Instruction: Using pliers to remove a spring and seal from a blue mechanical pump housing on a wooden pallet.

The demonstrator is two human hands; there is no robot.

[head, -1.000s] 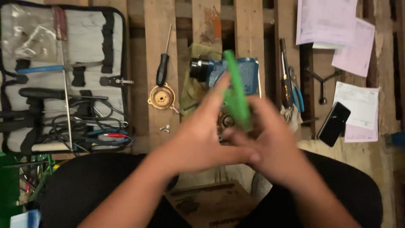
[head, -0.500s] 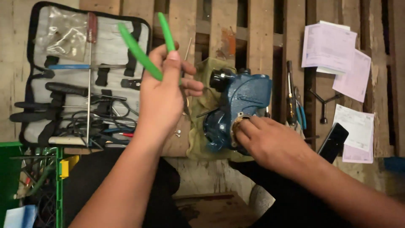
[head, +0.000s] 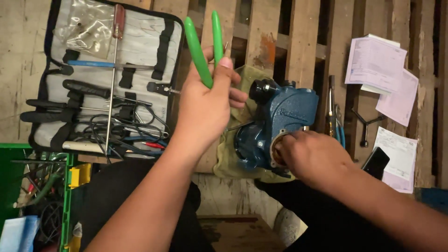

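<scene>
Left hand (head: 205, 109) grips green pliers (head: 204, 44) above the pallet (head: 261, 42). Right hand (head: 315, 158) fingers the blue pump (head: 275, 128) on a cloth (head: 233, 154).

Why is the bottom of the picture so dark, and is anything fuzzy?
In the head view, light falls mostly on the open tool pouch and wooden pallet, so the floor below stays shadowy; the left hand with green-handled pliers looks sharp, the right hand on the blue pump slightly soft; no strong glare.
</scene>
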